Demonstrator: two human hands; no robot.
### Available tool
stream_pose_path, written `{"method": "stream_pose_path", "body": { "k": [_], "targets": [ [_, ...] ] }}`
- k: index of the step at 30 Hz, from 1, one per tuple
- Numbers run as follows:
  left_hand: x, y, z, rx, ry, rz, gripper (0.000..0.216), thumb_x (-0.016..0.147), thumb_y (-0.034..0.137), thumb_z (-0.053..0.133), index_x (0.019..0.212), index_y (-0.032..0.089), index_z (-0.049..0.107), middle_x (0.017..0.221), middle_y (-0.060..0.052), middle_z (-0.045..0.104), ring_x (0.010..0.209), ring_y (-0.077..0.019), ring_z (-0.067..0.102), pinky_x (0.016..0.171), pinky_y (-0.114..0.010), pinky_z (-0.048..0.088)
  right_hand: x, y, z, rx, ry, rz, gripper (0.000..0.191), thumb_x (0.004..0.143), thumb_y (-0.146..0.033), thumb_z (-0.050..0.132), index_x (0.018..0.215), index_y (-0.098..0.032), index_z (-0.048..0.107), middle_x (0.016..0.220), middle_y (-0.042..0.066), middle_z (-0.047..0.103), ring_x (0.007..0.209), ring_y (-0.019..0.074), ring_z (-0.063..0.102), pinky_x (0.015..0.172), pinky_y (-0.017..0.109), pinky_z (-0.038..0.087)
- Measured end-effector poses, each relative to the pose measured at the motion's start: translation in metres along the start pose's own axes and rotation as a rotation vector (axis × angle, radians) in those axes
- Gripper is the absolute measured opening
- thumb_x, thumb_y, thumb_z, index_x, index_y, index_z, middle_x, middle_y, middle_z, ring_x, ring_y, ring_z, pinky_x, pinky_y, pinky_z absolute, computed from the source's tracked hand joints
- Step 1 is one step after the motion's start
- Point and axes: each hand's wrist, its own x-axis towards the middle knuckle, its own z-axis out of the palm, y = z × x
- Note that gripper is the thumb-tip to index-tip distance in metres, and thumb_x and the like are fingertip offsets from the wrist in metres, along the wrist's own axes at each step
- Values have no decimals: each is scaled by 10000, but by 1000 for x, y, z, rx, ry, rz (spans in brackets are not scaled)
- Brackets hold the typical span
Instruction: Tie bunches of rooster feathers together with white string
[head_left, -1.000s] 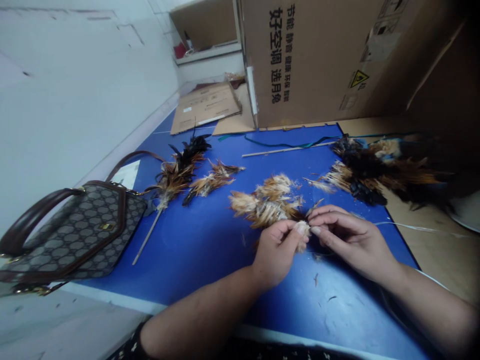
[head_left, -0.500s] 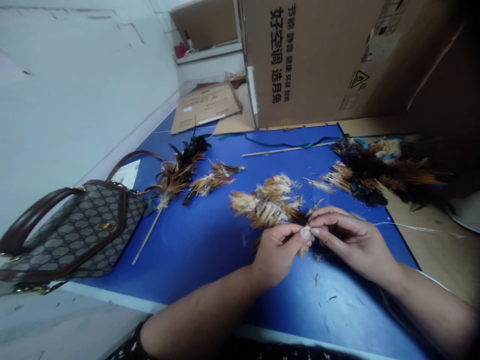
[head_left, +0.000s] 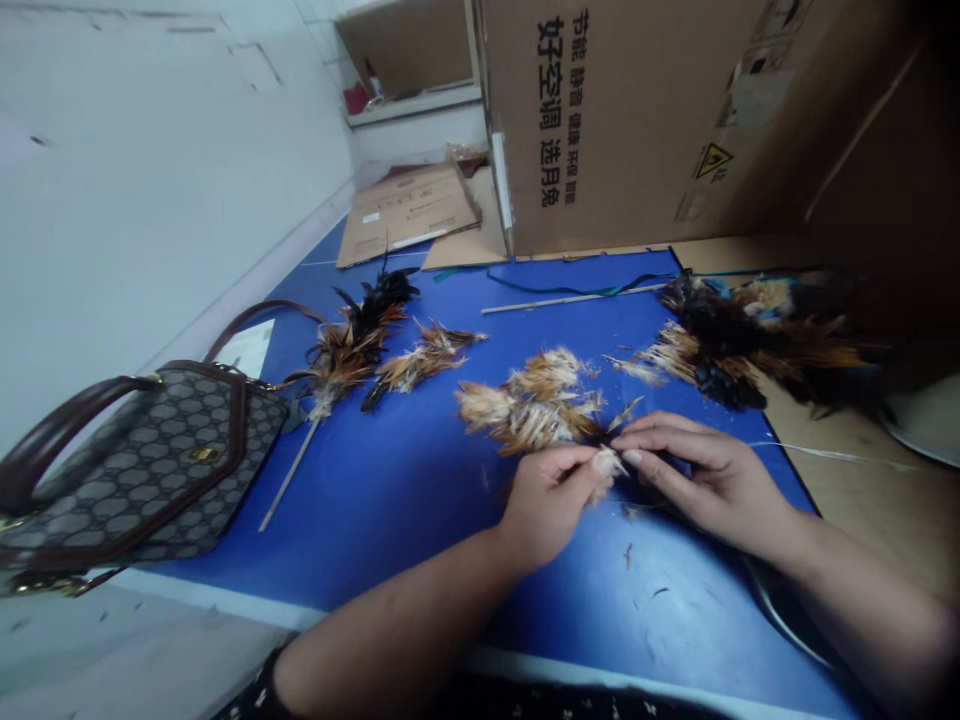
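Observation:
My left hand [head_left: 544, 500] pinches a small bunch of pale feathers [head_left: 611, 460] between thumb and forefinger. Close by on the right, the thumb and fingers of my right hand [head_left: 709, 485] are pressed together at the bunch's edge. What they grip is too small to make out. Just behind both hands lies a pile of brown and cream feathers [head_left: 536, 415] on the blue table. A dark feather tip and a lighter one stick out near my fingertips. A thin pale strand [head_left: 832, 455] runs off to the right from behind my right hand.
A feather duster on a stick [head_left: 322, 385] and a loose feather bunch [head_left: 420, 362] lie left. A patterned handbag [head_left: 180, 450] stands at the left edge. Dark feathers [head_left: 757, 340] heap at right. Behind are a thin stick [head_left: 562, 301], green ribbon and a large carton [head_left: 622, 130].
My thumbs have drawn slightly apart, and more of the pale feather tips shows between them. The view has shifted a little; the things on the table lie as before.

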Motion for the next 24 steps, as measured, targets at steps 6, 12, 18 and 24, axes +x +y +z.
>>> {"method": "stream_pose_path", "body": {
  "k": [6,12,18,24],
  "targets": [
    [8,-8,-8,-114,253,70,412,923,571,744,878,162,775,753,-36,683,692,-135,576,698,-271,497,-5,2,-24,-199,-138,40,196,1020,-324,676,1136,-266,822,1048,92,814,932,248,771,850,385,626],
    [6,-7,-8,-117,276,115,404,932,558,740,821,170,747,729,-26,658,691,-134,557,689,-265,482,-29,-14,-48,-296,-359,57,179,1040,-296,634,1069,-284,810,956,81,764,833,229,735,736,370,605],
    [3,-7,-5,-151,274,130,384,943,533,743,824,168,755,715,-17,650,670,-119,524,681,-259,444,-72,-20,-60,-435,-291,153,147,963,-380,728,1058,-299,803,1018,110,750,821,282,745,684,422,640],
    [2,-7,-3,-163,281,136,384,912,537,772,799,171,744,690,-15,633,663,-126,530,684,-265,465,-112,-2,-54,-647,-178,61,375,968,-328,711,1336,-256,726,1312,161,715,1158,352,715,973,539,636]
  ]
}}
